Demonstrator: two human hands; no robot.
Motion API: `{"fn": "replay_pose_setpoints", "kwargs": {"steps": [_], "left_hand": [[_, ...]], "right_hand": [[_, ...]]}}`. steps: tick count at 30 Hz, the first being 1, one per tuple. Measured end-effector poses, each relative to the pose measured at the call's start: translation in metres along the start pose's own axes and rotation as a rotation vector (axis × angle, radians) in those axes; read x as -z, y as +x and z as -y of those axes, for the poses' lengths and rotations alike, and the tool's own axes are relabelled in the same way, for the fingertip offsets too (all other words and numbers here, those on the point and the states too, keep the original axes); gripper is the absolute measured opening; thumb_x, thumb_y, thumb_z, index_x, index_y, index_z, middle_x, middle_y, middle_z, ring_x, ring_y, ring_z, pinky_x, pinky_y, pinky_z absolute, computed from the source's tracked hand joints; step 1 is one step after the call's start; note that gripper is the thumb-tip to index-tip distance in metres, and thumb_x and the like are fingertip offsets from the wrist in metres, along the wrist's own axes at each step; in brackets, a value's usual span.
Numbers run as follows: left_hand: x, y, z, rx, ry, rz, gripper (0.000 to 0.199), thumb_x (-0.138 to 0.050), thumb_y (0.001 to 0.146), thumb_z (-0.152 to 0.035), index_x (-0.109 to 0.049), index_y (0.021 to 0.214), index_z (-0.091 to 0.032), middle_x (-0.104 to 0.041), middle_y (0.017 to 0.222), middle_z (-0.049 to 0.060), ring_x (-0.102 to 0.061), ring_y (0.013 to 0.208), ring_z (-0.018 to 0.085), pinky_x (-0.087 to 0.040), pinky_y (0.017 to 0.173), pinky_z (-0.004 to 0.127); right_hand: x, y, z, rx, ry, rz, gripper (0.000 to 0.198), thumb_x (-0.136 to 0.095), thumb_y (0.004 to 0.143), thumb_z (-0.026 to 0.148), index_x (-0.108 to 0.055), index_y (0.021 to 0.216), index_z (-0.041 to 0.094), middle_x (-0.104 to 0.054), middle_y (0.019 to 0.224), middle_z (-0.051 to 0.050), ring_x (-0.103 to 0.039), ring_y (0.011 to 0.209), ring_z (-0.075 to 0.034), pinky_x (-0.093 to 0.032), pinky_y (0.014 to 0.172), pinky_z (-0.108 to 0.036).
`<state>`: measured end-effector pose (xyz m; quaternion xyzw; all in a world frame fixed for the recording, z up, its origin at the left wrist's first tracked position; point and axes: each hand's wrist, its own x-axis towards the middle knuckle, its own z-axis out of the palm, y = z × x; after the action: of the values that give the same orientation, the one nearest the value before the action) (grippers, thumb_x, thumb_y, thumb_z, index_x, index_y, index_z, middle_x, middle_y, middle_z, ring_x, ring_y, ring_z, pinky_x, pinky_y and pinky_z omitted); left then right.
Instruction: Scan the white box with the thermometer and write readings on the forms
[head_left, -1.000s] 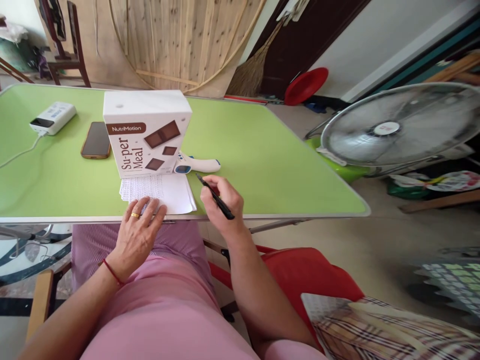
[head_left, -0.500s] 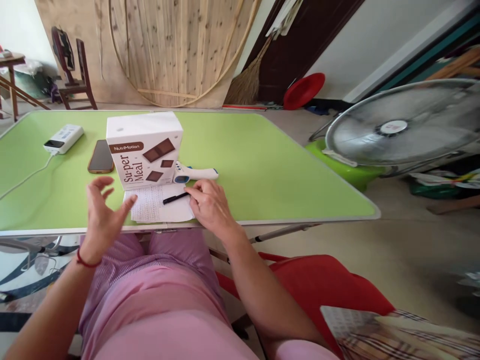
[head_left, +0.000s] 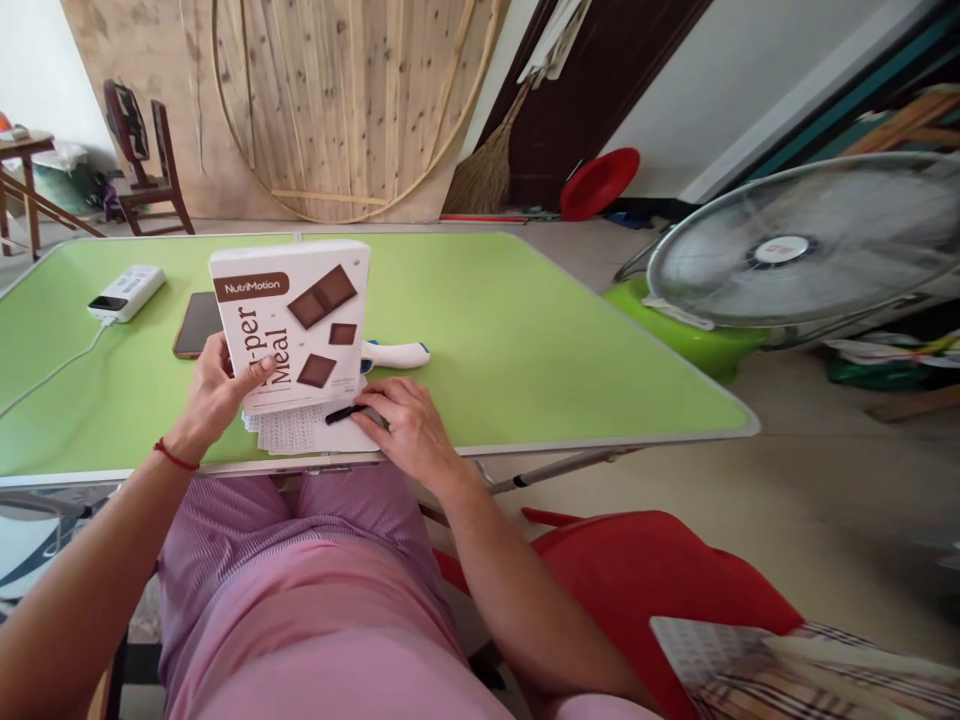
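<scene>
My left hand [head_left: 214,390] grips the lower left side of a white snack box [head_left: 330,345] printed with brown chocolate pieces, thumb across its front. The box leans slightly above a handwritten paper notebook [head_left: 289,430] and covers its upper part. My right hand [head_left: 405,425] rests at the notebook's right edge, its thumb and fingers closed around the end of a black pen [head_left: 343,414]. The pen lies low over the page, pointing left. Behind the box sits a white and blue handheld thermometer [head_left: 401,355], partly hidden.
On the green folding table [head_left: 525,350], a smartphone [head_left: 196,325] lies left of the box, and a white power bank [head_left: 127,290] with a cable is farther left. A large fan [head_left: 787,245] stands beyond the right edge. A red chair [head_left: 660,580] is at my right.
My left hand has moved from open beside the box to holding it. The box has come nearer and tilted, covering more of the notebook. My right hand stays at the pen.
</scene>
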<state>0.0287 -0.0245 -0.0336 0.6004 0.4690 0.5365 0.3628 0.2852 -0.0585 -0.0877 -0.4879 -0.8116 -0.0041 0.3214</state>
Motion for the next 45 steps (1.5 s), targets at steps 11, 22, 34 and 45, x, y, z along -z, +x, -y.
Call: {"fn": "replay_pose_setpoints", "kwargs": {"steps": [11,22,34,45], "left_hand": [[-0.019,-0.038,0.000,-0.030,0.157,0.042,0.055,-0.052,0.090,-0.064,-0.066,0.111,-0.015,-0.068,0.125,0.012,-0.063,0.116,0.032,-0.051,0.098,0.042],[-0.022,-0.039,-0.006,-0.007,0.127,0.027,0.058,-0.053,0.088,-0.066,-0.069,0.109,-0.014,-0.070,0.121,0.012,-0.065,0.112,0.034,-0.052,0.096,0.043],[-0.023,-0.039,-0.004,-0.004,0.094,0.023,0.054,-0.055,0.089,-0.062,-0.067,0.110,-0.014,-0.071,0.119,0.012,-0.066,0.109,0.032,-0.053,0.093,0.040],[-0.023,-0.040,-0.009,0.002,0.142,0.014,0.044,-0.058,0.087,-0.059,-0.066,0.091,-0.016,-0.072,0.111,0.010,-0.067,0.102,0.030,-0.054,0.087,0.038]], "right_hand": [[-0.001,0.005,-0.014,-0.042,0.072,-0.050,0.029,-0.053,0.086,0.012,-0.074,0.103,0.022,-0.070,0.108,-0.011,-0.061,0.106,-0.029,-0.050,0.093,-0.047],[0.002,0.081,-0.063,-0.181,-0.145,0.260,0.023,-0.069,0.066,0.012,-0.065,0.087,0.021,-0.069,0.080,-0.005,-0.059,0.073,-0.020,-0.045,0.066,-0.032],[0.044,-0.011,0.082,-0.536,1.440,0.045,0.030,-0.069,0.072,0.038,-0.061,0.095,0.020,-0.054,0.069,0.003,-0.047,0.051,-0.010,-0.039,0.048,-0.027],[0.006,-0.020,0.101,-0.733,1.463,0.057,0.024,-0.073,0.071,0.037,-0.059,0.079,0.020,-0.050,0.061,0.005,-0.042,0.052,-0.009,-0.034,0.051,-0.027]]}}
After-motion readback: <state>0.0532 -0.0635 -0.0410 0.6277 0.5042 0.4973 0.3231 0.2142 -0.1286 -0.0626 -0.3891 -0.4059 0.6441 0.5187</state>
